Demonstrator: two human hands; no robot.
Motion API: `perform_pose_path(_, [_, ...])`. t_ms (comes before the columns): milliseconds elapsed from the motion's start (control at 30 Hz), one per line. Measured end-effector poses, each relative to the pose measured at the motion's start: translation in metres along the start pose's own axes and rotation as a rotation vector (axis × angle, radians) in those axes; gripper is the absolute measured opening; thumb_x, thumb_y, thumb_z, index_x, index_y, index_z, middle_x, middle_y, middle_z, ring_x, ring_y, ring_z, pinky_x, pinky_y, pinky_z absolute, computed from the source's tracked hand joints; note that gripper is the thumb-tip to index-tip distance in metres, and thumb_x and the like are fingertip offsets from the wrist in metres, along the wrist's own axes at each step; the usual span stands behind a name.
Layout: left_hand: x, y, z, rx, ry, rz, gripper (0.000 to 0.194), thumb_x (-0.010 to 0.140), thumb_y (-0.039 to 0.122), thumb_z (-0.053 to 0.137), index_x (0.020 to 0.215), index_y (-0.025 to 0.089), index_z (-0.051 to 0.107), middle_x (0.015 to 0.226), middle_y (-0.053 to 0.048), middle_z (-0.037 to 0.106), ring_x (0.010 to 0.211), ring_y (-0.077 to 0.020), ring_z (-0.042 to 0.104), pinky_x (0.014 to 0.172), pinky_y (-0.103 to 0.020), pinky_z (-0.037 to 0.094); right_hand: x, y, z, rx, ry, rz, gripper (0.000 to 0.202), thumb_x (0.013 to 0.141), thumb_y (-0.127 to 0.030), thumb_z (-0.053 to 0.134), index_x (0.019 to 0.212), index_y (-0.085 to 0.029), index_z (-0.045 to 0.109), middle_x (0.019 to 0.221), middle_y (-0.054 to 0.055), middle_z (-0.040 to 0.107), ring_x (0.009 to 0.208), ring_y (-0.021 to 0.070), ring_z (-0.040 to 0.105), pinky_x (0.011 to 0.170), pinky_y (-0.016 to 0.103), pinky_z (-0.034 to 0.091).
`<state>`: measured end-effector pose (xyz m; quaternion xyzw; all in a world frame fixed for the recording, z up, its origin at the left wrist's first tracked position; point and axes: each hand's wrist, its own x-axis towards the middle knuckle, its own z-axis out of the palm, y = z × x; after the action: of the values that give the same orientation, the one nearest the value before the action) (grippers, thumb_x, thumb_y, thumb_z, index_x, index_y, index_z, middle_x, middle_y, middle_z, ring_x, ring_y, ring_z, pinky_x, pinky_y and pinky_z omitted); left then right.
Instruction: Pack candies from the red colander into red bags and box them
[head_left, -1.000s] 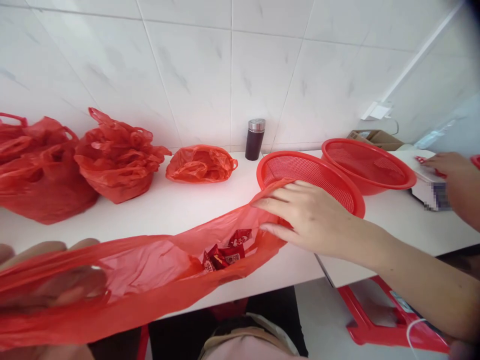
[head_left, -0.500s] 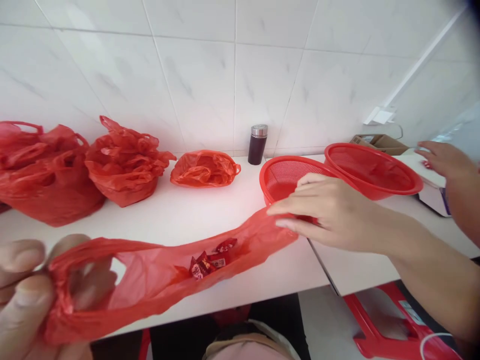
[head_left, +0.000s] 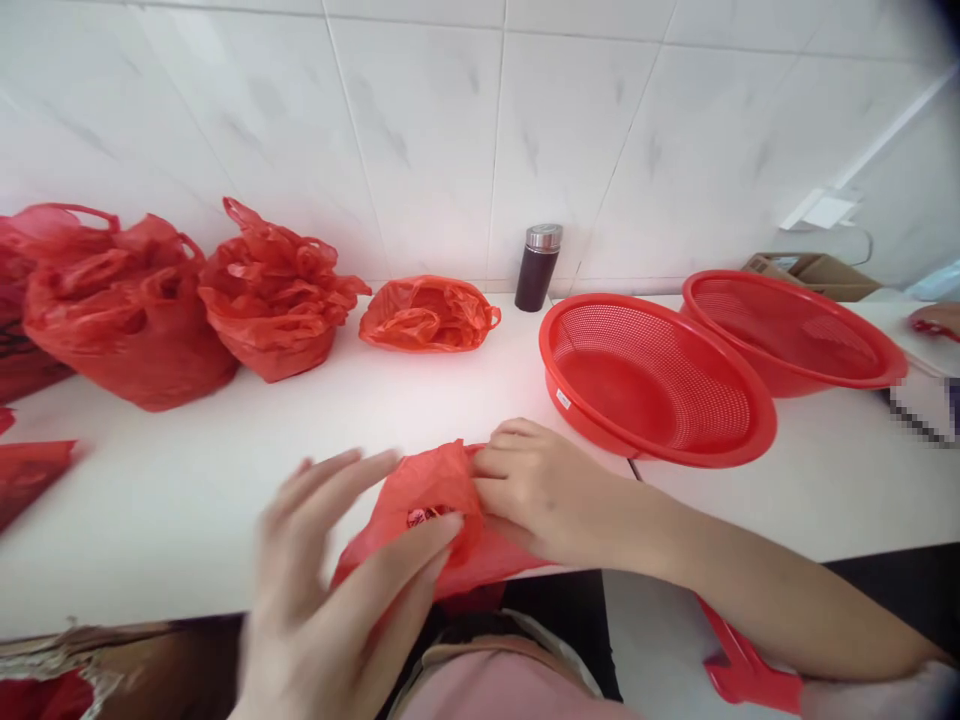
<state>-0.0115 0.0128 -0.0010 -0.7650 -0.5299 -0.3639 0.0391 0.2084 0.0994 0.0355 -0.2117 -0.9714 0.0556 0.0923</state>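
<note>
A thin red plastic bag (head_left: 431,470) lies folded together at the front edge of the white table, between my two hands. Through its gap show a few small candies (head_left: 426,516) in red wrappers, partly hidden by my thumb. My left hand (head_left: 322,590) is over the left side of the bag, blurred, with fingers spread and the thumb at the candies. On the bag's right side my right hand (head_left: 536,490) has its fingers curled into the plastic, closed on it. The fingertips are partly hidden.
Two red plastic baskets (head_left: 551,340) stand at the right. Along the wall are a dark flask (head_left: 536,270), a flat red bag (head_left: 427,315) and two full red bags (head_left: 270,300). Another red bag (head_left: 34,475) lies far left. A red stool (head_left: 750,660) is below the table.
The bag was stretched long between both hands; now it is bunched short. My left hand has let go of its end and moved right, and my right hand has moved left off the basket.
</note>
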Motion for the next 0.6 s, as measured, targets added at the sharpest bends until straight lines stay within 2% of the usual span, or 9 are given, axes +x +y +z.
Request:
perform_pose_path(67, [0.004,-0.002,0.023,0.118,-0.176,0.013,0.027,0.084,0.026,0.059,0.107,0.039,0.068,0.152,0.001,0.035,0.136,-0.0379,0.034,0.108,-0.063,0.031,0.005,0.002,0.021,-0.024,-0.118,0.031,0.023,0.093,-0.016,0.048,0.092,-0.016,0.071,0.087,0.007,0.069,0.083,0.0202,0.058,0.082,0.037,0.041])
perform_pose_path(167, [-0.011,-0.03,0.061,0.281,-0.405,-0.129,0.021,0.086,0.028,0.056,0.099,0.03,0.072,0.148,-0.007,0.044,0.132,-0.0403,0.041,0.101,-0.063,0.038,-0.001,0.01,0.051,-0.033,-0.298,0.17,0.02,0.087,-0.014,0.055,0.097,-0.017,0.072,0.093,0.01,0.069,0.094,0.0253,0.059,0.093,0.043,0.039])
perform_pose_path(200, [-0.02,-0.043,0.07,0.308,-0.43,-0.185,0.021,0.085,0.026,0.055,0.095,0.026,0.073,0.148,-0.011,0.044,0.131,-0.0408,0.044,0.1,-0.062,0.04,-0.006,0.014,0.06,-0.033,-0.333,0.224,0.024,0.083,-0.014,0.059,0.104,-0.019,0.071,0.102,0.012,0.068,0.101,0.028,0.058,0.097,0.046,0.037])
perform_pose_path(267, [-0.035,-0.07,0.082,0.335,-0.431,-0.304,0.028,0.084,0.019,0.049,0.103,0.021,0.07,0.15,-0.016,0.04,0.13,-0.0397,0.045,0.098,-0.058,0.044,-0.014,0.024,0.076,-0.036,-0.341,0.329,0.052,0.074,-0.013,0.067,0.126,-0.022,0.062,0.128,0.016,0.059,0.116,0.034,0.052,0.102,0.052,0.032])
perform_pose_path(333, [-0.042,-0.094,0.086,0.319,-0.403,-0.419,0.037,0.083,0.015,0.045,0.114,0.019,0.065,0.152,-0.017,0.037,0.129,-0.038,0.047,0.095,-0.054,0.047,-0.02,0.038,0.089,-0.004,-0.301,0.407,0.084,0.069,-0.012,0.07,0.146,-0.026,0.04,0.147,0.017,0.041,0.128,0.0372,0.043,0.103,0.054,0.031])
perform_pose_path(367, [-0.041,-0.103,0.085,0.299,-0.391,-0.466,0.04,0.083,0.015,0.043,0.117,0.019,0.064,0.152,-0.016,0.038,0.129,-0.0374,0.048,0.095,-0.053,0.048,-0.02,0.045,0.093,0.03,-0.284,0.433,0.093,0.067,-0.013,0.071,0.15,-0.026,0.031,0.151,0.016,0.036,0.131,0.0372,0.039,0.103,0.054,0.032])
perform_pose_path(433, [-0.032,-0.114,0.081,0.225,-0.386,-0.538,0.04,0.081,0.014,0.044,0.114,0.02,0.065,0.149,-0.014,0.042,0.125,-0.0358,0.052,0.095,-0.052,0.049,-0.016,0.056,0.097,0.11,-0.266,0.469,0.097,0.068,-0.018,0.073,0.152,-0.023,0.027,0.153,0.016,0.034,0.135,0.0366,0.035,0.104,0.052,0.032])
perform_pose_path(533, [-0.012,-0.104,0.068,0.032,-0.346,-0.577,0.039,0.081,0.017,0.046,0.113,0.024,0.066,0.147,-0.01,0.045,0.123,-0.0315,0.054,0.091,-0.045,0.053,-0.003,0.064,0.09,0.2,-0.188,0.479,0.075,0.076,-0.025,0.069,0.145,-0.023,0.041,0.147,0.013,0.045,0.132,0.0325,0.041,0.103,0.048,0.032])
perform_pose_path(600, [0.0,-0.086,0.06,-0.045,-0.219,-0.532,0.033,0.084,0.026,0.05,0.113,0.028,0.066,0.147,-0.007,0.043,0.125,-0.0303,0.052,0.091,-0.044,0.053,0.007,0.063,0.083,0.195,-0.025,0.505,0.047,0.086,-0.023,0.056,0.133,-0.024,0.055,0.134,0.009,0.057,0.12,0.0266,0.051,0.1,0.045,0.033])
